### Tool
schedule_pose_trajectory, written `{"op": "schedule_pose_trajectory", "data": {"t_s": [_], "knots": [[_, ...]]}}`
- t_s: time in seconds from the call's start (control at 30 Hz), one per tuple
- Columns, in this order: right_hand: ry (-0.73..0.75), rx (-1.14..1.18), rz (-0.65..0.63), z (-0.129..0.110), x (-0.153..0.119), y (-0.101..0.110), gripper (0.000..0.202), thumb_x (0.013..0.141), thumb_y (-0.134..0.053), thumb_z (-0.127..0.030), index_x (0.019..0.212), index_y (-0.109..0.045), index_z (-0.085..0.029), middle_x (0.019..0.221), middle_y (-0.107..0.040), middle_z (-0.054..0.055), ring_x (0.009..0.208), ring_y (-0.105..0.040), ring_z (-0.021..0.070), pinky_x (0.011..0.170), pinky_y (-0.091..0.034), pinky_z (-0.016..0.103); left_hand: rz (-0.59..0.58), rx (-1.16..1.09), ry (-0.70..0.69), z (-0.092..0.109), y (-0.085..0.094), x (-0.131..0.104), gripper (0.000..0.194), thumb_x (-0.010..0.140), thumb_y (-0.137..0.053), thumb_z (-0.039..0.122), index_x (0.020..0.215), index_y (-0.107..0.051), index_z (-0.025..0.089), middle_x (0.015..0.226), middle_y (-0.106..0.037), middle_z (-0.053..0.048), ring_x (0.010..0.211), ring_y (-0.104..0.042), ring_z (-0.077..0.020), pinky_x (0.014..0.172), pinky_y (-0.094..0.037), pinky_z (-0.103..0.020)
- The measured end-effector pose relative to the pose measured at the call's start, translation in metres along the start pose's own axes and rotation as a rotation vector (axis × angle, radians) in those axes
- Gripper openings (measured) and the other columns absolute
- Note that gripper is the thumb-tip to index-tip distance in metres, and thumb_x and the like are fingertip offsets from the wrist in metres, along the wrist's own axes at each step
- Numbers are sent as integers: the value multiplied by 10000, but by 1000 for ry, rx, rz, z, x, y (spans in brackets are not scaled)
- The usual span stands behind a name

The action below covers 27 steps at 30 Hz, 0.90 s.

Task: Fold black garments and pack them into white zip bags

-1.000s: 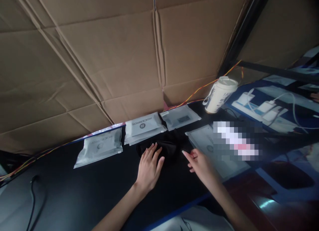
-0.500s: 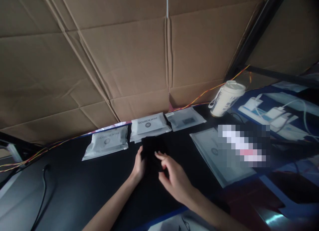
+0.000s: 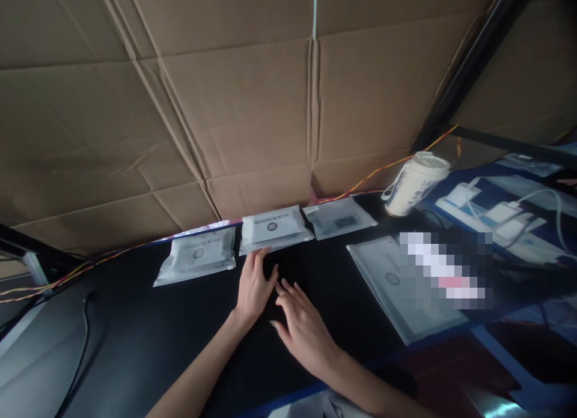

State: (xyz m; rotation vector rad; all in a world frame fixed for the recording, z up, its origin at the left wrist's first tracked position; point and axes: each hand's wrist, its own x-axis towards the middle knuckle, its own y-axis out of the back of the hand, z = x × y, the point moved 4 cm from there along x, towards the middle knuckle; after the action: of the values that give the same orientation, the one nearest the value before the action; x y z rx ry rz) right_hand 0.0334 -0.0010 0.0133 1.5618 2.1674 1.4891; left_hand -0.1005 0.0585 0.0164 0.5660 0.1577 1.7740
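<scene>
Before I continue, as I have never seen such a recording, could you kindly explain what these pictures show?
No machine is at work here: you see a person's bare left hand and right hand. Every picture comes from one camera worn on the head, looking forward and down. On the black table, three frosted bags lie along the back, with a larger bag at the right, partly covered by a pixelated patch. A pale cup stands behind it; cardboard rises at the back. The hands are close together over the table. Between them it is black on black, so I cannot tell what, if anything, is held.
</scene>
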Motion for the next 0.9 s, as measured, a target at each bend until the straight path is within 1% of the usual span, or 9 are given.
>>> {"op": "schedule_pose_trajectory", "data": {"t_s": [0.1,0.2,0.27,0.37,0.43,0.53,0.67,0.77,0.9], "knots": [[32,87,-46,2,-6,8,273,787,-609,-105,1028,-521,-199,1254,-606,121,1262,-482,267,1060,-397,507,1,235,-161,8,4,0,304,841,-556,215,1132,-634,257,1243,-539,-91,1161,-463,-303,1004,-338,-522],[-28,217,-27,12,-14,22,142,847,-570,-148,957,-546,-235,1146,-665,55,1150,-579,214,1035,-430,449,-198,584,-414,15,-7,-5,341,889,-431,104,1087,-655,268,1151,-605,-75,1056,-535,-257,887,-433,-442],[-122,233,44,23,-20,32,76,892,-512,-181,919,-552,-239,1081,-676,50,1077,-613,198,989,-459,416,-330,657,-496,15,-15,-8,351,891,-412,68,1071,-653,250,1042,-657,-52,959,-581,-216,802,-467,-369],[-338,118,146,42,-25,43,136,921,-483,-319,966,-553,-212,1029,-665,96,985,-635,226,869,-505,397,-364,654,-489,13,-20,-7,340,884,-416,53,1081,-639,217,1001,-677,-50,916,-599,-209,758,-477,-346],[-488,36,123,54,-23,46,297,900,-497,-449,1020,-553,-183,953,-672,108,888,-655,244,779,-520,385,-358,661,-475,14,-21,-7,335,886,-407,61,1092,-630,204,1022,-671,-60,927,-600,-215,766,-479,-354],[-607,-54,-48,63,-14,45,449,853,-514,-562,1034,-577,-156,861,-693,105,821,-672,269,700,-507,364,-342,659,-460,18,-21,-11,278,911,-443,174,1136,-603,207,1053,-653,-69,941,-598,-220,790,-481,-365],[-603,-134,-242,66,2,47,349,827,-576,-511,877,-613,-167,867,-706,124,858,-673,295,700,-469,340,-325,660,-450,24,-24,-18,395,893,-513,350,1248,-523,177,1101,-615,-101,984,-576,-256,807,-477,-396],[-612,-32,-291,66,9,47,259,837,-571,-436,754,-558,-191,824,-688,99,837,-668,275,700,-447,321,-313,672,-438,23,-29,-22,358,911,-468,295,1236,-525,157,1120,-596,-117,1012,-560,-265,817,-470,-404],[-704,372,-237,61,11,38,274,783,-618,-433,853,-498,-197,872,-667,71,847,-657,236,694,-451,287,-295,619,-408,21,-31,-24,341,930,-393,227,1240,-513,149,1128,-589,-120,997,-555,-257,818,-470,-417]]}}
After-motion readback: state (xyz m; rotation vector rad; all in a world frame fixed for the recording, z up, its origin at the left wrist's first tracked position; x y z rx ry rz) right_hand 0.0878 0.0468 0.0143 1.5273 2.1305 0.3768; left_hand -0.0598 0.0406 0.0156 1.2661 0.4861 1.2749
